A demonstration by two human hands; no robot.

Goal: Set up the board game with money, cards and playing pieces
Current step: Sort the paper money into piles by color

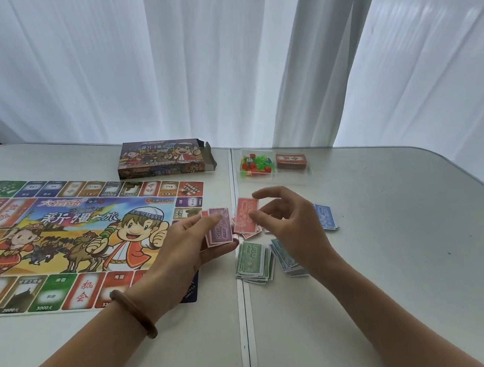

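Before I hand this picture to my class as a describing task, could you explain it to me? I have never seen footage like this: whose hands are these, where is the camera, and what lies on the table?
There is no machine here. A person wears one wide-angle camera on the head, looking forward and down, so both arms reach in from the bottom edge. The left hand has a stack of purple notes in its grip. The right hand hovers with curled fingers beside a red note; whether it pinches that note is unclear. On the white table lie the game board, its box, piles of green notes and blue notes, and a clear tray holding coloured pieces and a red card deck.
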